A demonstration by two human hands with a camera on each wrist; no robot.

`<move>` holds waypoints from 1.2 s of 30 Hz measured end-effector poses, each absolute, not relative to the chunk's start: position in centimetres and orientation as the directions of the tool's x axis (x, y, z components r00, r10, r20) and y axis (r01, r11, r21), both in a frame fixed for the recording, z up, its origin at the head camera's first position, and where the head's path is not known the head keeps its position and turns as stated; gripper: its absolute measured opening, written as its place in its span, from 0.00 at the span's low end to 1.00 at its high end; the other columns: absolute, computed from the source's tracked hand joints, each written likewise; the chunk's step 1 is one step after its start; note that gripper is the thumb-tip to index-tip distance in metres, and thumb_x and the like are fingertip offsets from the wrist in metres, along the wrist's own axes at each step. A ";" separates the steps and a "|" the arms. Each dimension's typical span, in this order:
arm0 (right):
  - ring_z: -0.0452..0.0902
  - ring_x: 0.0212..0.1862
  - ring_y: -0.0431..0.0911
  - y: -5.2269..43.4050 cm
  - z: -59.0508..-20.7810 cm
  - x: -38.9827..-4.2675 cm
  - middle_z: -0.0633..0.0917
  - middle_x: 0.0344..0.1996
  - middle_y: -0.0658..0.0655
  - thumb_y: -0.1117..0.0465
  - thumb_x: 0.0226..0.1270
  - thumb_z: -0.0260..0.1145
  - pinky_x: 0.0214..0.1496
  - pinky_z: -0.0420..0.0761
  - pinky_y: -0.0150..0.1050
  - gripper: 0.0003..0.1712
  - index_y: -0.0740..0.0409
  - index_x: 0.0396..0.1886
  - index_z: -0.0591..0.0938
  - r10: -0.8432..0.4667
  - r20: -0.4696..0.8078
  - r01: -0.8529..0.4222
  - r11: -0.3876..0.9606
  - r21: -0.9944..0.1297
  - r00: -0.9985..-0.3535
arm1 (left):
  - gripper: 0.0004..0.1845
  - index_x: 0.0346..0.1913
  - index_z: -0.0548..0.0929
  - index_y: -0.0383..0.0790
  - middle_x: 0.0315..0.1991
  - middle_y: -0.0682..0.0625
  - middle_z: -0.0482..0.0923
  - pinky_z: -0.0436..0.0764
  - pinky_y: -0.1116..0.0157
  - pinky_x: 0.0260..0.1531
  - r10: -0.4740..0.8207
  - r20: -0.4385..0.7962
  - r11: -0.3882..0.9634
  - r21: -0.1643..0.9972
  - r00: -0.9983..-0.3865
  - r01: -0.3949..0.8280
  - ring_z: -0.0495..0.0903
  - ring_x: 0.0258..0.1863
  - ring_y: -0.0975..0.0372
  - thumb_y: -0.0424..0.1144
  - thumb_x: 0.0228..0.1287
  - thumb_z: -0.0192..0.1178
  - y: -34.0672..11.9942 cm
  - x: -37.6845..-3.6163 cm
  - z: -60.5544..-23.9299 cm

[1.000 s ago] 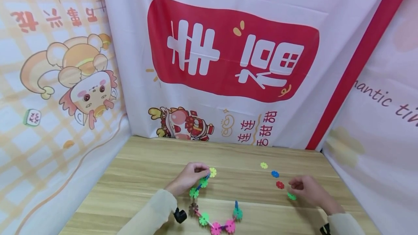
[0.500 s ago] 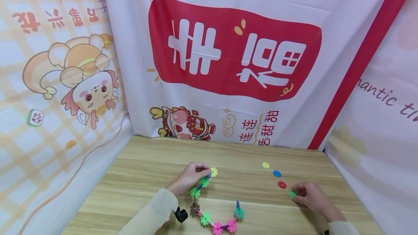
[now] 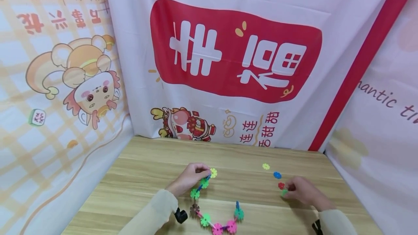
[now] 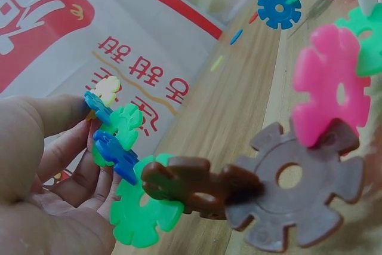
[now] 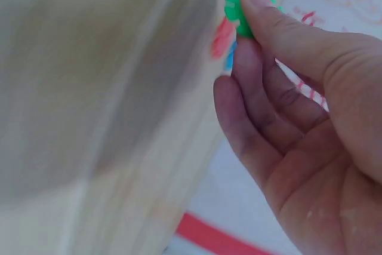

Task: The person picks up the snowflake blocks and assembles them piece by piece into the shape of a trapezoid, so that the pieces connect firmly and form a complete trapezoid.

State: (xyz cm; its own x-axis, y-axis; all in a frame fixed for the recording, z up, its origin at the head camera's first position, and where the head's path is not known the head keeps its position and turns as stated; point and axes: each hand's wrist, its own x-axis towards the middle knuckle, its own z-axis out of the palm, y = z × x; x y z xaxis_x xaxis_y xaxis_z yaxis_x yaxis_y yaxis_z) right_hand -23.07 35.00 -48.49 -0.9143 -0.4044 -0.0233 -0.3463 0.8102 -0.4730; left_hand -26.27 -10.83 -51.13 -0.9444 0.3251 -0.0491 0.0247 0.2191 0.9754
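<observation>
A curved chain of notched plastic discs, with a brown disc (image 4: 292, 183) among green, pink and blue ones, lies across the table's near middle. My left hand (image 3: 189, 177) pinches its far end, by a blue disc next to the yellow disc (image 3: 213, 173). At the chain's other end a blue disc (image 3: 237, 205) stands on edge in a teal disc (image 3: 239, 214). On the right, my right hand (image 3: 302, 190) pinches a loose green disc (image 5: 237, 11) between thumb and fingers. Just beyond that disc lies a red disc (image 3: 281, 185).
Behind the red disc, a loose blue disc (image 3: 277, 175) and a yellow disc (image 3: 266, 166) lie in a slanting row on the wooden table (image 3: 156, 151). Printed cloth (image 3: 130, 64) hangs at the table's back and both sides.
My right hand has picked up the green disc from the table and moved left with it. The left hand keeps its grip on the chain and has barely moved.
</observation>
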 end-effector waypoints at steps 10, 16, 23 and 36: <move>0.71 0.29 0.31 27.5 -46.6 -25.4 0.85 0.27 0.45 0.63 0.67 0.76 0.31 0.77 0.29 0.03 0.55 0.33 0.89 -0.554 0.087 -0.504 0.668 -0.547 -0.828 | 0.15 0.52 0.88 0.42 0.47 0.49 0.86 0.83 0.65 0.47 0.328 -0.031 0.232 0.971 -0.944 0.049 0.82 0.45 0.60 0.50 0.74 0.66 -10.5 -26.3 -51.5; 0.77 0.31 0.32 23.7 -46.6 -26.4 0.88 0.31 0.44 0.60 0.70 0.75 0.34 0.82 0.30 0.03 0.54 0.37 0.91 -0.577 0.108 -0.523 0.624 -0.581 -0.809 | 0.16 0.52 0.89 0.43 0.47 0.49 0.86 0.83 0.67 0.44 0.329 -0.032 0.248 0.967 -0.944 0.053 0.81 0.44 0.60 0.51 0.75 0.66 -10.6 -26.1 -51.5; 0.82 0.34 0.33 19.6 -46.9 -27.2 0.90 0.33 0.44 0.59 0.71 0.75 0.37 0.85 0.30 0.02 0.51 0.39 0.91 -0.569 0.138 -0.518 0.588 -0.621 -0.811 | 0.15 0.51 0.89 0.42 0.46 0.49 0.86 0.82 0.67 0.42 0.323 -0.026 0.250 0.967 -0.946 0.059 0.81 0.43 0.61 0.51 0.75 0.66 -10.8 -26.0 -51.7; 0.86 0.39 0.34 15.1 -47.8 -27.2 0.91 0.37 0.45 0.61 0.68 0.76 0.46 0.89 0.32 0.03 0.50 0.40 0.91 -0.586 0.286 -0.619 0.509 -0.598 -0.758 | 0.15 0.50 0.89 0.41 0.45 0.49 0.87 0.83 0.67 0.41 0.321 -0.011 0.230 0.971 -0.947 0.066 0.82 0.41 0.61 0.49 0.75 0.66 -10.8 -26.1 -51.8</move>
State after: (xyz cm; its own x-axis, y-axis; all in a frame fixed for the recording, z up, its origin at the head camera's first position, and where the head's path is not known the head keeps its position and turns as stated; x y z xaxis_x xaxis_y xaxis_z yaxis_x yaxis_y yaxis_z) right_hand -27.18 15.14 -47.77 -0.7583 -0.5857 0.2863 -0.6191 0.5094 -0.5977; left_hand -26.08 -10.83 -51.77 -0.9471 0.3207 -0.0111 0.0665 0.2300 0.9709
